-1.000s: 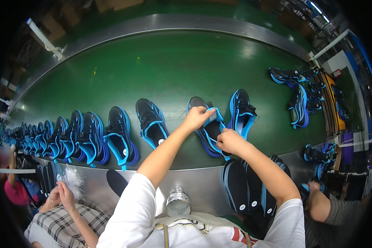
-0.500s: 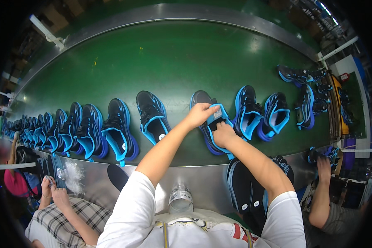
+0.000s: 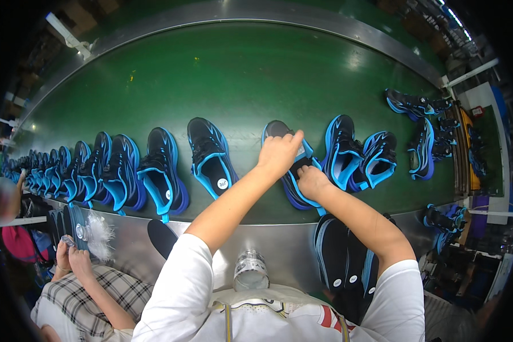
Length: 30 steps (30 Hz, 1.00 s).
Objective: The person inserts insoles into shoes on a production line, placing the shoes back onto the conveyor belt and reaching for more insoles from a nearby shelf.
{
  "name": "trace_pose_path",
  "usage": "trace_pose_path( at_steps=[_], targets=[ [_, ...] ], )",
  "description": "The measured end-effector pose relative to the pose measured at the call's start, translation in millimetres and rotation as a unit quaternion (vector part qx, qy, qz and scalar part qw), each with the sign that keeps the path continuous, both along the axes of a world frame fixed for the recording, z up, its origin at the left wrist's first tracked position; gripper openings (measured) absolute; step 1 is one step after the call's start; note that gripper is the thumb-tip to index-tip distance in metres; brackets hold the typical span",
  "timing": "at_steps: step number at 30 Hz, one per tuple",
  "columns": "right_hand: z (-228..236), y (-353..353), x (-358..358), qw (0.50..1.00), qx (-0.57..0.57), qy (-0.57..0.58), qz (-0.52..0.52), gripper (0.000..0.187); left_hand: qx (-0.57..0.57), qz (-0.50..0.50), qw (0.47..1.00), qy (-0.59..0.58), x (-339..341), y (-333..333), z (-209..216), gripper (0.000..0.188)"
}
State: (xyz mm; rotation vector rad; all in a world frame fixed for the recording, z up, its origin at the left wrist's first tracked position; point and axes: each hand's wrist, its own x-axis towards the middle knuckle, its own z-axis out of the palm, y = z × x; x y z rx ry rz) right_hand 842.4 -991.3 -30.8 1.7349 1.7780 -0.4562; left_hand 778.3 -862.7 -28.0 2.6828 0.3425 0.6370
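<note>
Grey tongue label (image 3: 300,151) — blk shoe (image 3: 289,183)

A row of shoes (image 3: 122,171) lines the belt (image 3: 211,74) from far left to centre. Right of centre, 1 shoe (image 3: 292,187) lies beneath the left hand (image 3: 279,154), the right hand (image 3: 312,181) at its opening; 2 more shoes (image 3: 342,141) sit just right. Below, insoles (image 3: 333,253) lie right of a jar (image 3: 251,272) at lower centre.
</note>
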Motion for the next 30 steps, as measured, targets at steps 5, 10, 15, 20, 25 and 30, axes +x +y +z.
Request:
trace_pose_path(
  at_steps=[5, 10, 15, 20, 25, 30],
  targets=[
    [15, 0, -4, 0.999, -0.052, 0.010, 0.011, 0.023, 0.088, -0.008, 0.996, 0.008, -7, -8, -10, 0.028],
    [46, 4, -2, 0.978, -0.111, 0.126, -0.124, 0.044, 0.022, 0.024, 0.999, 0.030, -15, -12, -11, 0.026],
    [47, -7, -15, 0.955, -0.168, 0.142, -0.201, 0.067, -0.147, 0.056, 0.986, 0.055, -7, -20, 1, 0.027],
    [23, -45, -25, 0.934, 0.194, 0.190, -0.232, 0.043, -0.230, 0.083, 0.968, 0.055, -8, -19, -4, 0.027],
    [21, -101, -61, 0.768, 0.484, 0.210, -0.364, 0.019, -0.221, 0.081, 0.972, 0.026, -17, -19, -3, 0.017],
    [0, -130, -103, 0.681, 0.496, 0.347, -0.412, 0.025, -0.347, -0.003, 0.937, -0.048, -52, -50, 28, 0.008]
  ],
)
